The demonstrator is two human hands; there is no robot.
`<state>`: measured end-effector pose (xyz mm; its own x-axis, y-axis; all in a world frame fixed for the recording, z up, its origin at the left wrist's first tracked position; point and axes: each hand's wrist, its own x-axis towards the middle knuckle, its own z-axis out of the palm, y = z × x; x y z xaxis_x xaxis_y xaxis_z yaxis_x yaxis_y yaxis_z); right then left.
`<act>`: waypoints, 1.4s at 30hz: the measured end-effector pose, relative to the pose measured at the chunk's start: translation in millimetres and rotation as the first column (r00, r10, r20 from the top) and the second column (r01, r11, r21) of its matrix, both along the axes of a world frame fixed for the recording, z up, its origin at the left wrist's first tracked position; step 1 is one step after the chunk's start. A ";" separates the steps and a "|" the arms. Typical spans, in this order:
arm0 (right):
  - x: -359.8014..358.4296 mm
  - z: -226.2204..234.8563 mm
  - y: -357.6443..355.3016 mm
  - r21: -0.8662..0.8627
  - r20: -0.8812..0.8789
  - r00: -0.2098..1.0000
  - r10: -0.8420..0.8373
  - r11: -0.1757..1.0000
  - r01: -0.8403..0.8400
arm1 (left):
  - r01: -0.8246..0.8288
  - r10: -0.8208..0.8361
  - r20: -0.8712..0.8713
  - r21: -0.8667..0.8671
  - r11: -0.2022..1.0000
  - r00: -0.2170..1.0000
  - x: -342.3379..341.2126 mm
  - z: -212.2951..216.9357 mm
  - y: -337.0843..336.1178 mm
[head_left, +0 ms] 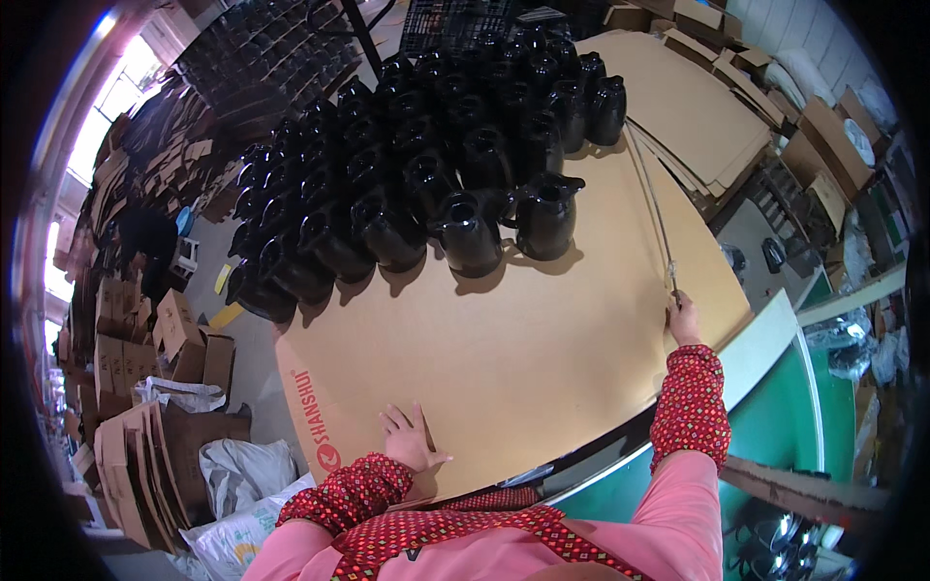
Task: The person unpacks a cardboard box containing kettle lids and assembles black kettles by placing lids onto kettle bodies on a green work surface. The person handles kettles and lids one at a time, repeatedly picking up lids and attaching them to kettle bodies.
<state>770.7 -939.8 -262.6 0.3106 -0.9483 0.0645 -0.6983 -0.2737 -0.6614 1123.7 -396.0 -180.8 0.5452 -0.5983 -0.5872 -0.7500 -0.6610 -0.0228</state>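
R hand (684, 320) was pinched shut on the near end of a long thin rod or strip (651, 198), right at the far-right edge of the big cardboard sheet (542, 358). Can't tell the material; looked like metal or a strap. It ran away from the person along that edge, up toward the back of the sheet, its near end in the fingers.

L hand (411, 441) lay open & flat, fingers spread, palm down on the near-left part of the same sheet, gripping nothing, apparently just pressing the board still.

The sheet itself was bare across its near half. The far half carried a dense cluster of glossy black jugs (426, 174), w/ spouts & handles, standing upright in rough rows; the nearest jug (544, 215) stood well apart from both hands.

Progress, as a judgement: the jugs were already set out on the board, while the work w/ the rod along the edge looked barely begun, since the hand was at the rod's very end & nothing on the sheet showed a cut, fold or mark.

Further out: more flat cardboard sheets (693, 107) stacked beyond on the right, folded cartons (145, 339) piled on the floor at left, white sacks (242, 474) near the person's L elbow, a green surface (775, 426) under the board's right side.
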 end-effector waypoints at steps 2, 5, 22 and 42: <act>-15.5 -1.9 30.4 0.008 -0.013 0.997 -0.072 0.997 0.072 | 0.017 -0.017 -0.024 -0.007 1.000 1.000 1.9 0.2 -5.6; -17.4 16.1 97.2 0.079 -0.041 0.995 -0.094 0.992 0.097 | -0.014 0.014 -0.048 0.003 1.000 0.999 0.6 3.9 -2.8; -138.3 110.5 436.6 0.155 -0.177 0.974 -0.145 0.973 0.173 | 0.092 -0.210 -0.098 -0.671 0.736 0.973 99.7 28.3 -91.0; -159.4 227.3 800.2 0.588 -0.010 0.828 -0.561 0.666 0.458 | 0.360 -0.319 0.167 -0.375 0.854 0.933 105.0 168.5 -209.1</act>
<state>611.3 -139.6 -35.2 -0.1982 -0.8375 -0.5092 -0.4902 0.5346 -0.6885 1228.7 -605.1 -12.3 0.3068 -0.9260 -0.2199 -0.9369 -0.3345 0.1016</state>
